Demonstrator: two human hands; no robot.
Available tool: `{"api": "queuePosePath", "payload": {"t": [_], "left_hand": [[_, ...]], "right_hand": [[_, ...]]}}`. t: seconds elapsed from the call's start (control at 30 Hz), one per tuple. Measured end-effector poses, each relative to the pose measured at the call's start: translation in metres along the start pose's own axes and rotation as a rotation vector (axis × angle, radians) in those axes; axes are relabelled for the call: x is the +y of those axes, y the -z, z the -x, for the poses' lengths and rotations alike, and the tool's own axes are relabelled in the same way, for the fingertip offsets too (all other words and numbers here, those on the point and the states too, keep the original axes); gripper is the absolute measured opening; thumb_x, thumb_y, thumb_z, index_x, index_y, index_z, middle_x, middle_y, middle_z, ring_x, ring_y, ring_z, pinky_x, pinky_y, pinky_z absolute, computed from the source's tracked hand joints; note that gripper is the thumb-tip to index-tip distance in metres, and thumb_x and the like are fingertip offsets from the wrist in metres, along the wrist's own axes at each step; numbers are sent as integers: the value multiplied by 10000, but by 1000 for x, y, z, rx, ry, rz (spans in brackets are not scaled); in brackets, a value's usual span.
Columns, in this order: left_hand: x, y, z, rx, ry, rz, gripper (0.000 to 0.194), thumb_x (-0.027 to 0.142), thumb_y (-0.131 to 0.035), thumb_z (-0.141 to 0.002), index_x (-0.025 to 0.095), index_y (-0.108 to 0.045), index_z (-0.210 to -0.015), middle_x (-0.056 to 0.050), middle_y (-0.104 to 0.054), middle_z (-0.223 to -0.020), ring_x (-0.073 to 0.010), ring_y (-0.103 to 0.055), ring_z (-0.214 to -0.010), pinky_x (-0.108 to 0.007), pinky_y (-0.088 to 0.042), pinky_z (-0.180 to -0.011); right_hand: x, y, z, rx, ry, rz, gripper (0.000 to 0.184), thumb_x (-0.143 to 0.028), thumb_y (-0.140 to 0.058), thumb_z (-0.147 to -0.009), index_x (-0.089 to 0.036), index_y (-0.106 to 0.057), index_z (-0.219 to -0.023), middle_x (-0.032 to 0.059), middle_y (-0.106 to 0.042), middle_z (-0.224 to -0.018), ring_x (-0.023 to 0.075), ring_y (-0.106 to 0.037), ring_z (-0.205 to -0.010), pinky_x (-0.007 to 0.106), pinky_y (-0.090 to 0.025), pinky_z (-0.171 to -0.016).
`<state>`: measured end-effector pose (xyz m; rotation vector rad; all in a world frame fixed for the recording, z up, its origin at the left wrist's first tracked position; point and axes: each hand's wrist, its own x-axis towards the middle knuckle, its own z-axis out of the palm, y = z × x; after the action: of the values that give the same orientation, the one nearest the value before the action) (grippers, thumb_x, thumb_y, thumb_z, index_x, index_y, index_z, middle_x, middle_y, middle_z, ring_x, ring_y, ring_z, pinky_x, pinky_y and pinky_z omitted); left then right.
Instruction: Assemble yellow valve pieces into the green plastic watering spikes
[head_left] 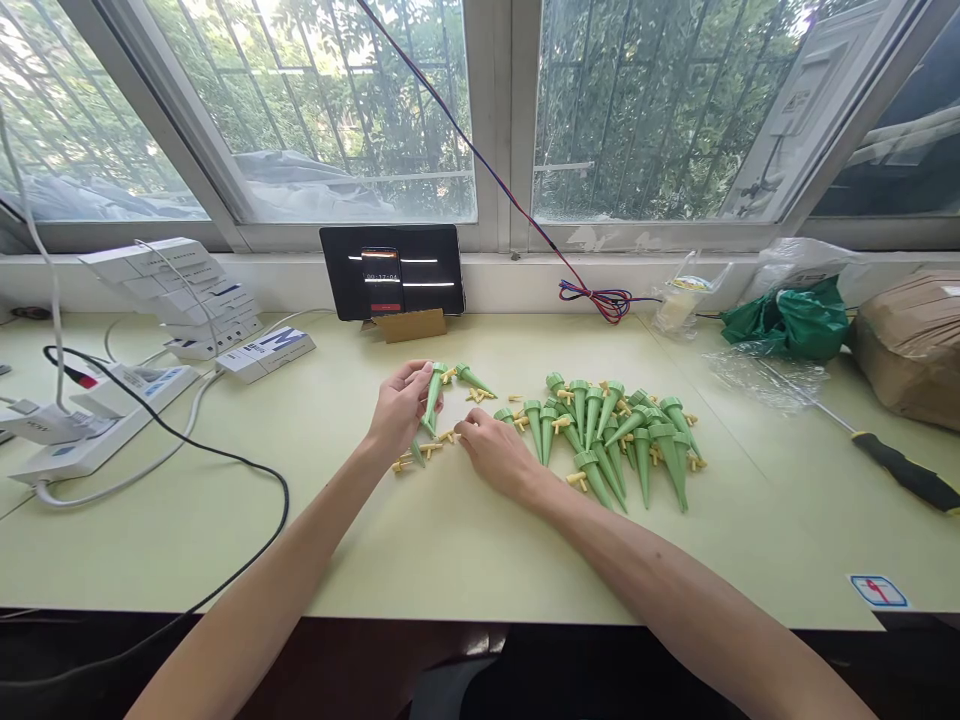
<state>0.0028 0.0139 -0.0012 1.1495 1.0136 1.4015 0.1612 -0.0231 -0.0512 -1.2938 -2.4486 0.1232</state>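
Note:
My left hand (405, 402) is closed around a green plant watering spike (433, 395), which it holds upright with the point down. Below that hand, another green spike (418, 453) lies among several small yellow valves (430, 448). My right hand (495, 447) rests low over the table with its fingers curled together, the tips beside a yellow valve (447, 437); what they pinch, if anything, is hidden. Just beyond both hands lie a green spike (474, 379) and more yellow valves. To the right spreads a pile of green spikes (607, 425) with yellow valves fitted on many of them.
A propped tablet (394, 272) showing a timer stands by the window. At left are stacked white boxes (202, 300), a power strip (105, 425) and a black cable (247, 460). A screwdriver (900, 470), green bag (787, 318) and brown package (911, 345) lie at right.

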Motion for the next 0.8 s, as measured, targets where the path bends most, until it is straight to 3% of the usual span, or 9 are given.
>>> {"api": "queuePosePath", "payload": {"t": [0.47, 0.8], "left_hand": [[-2, 5, 1, -117, 62, -90, 317, 437, -749, -770, 192, -638, -938, 18, -570, -649, -128, -560, -543, -231, -414, -493], [-3, 6, -1, -166, 99, -53, 300, 414, -758, -763, 175, -667, -919, 6, -607, -684, -124, -575, -565, -252, -461, -579]], "right_hand": [[4, 3, 3, 79, 30, -77, 354, 16, -381, -860, -175, -594, -1070, 88, -515, -1103, 122, -507, -645, 252, -360, -592], [14, 0, 3, 265, -5, -334, 314, -40, -396, -920, -193, -612, -1090, 88, -490, -1117, 140, -547, -777, 259, -444, -731]]}}
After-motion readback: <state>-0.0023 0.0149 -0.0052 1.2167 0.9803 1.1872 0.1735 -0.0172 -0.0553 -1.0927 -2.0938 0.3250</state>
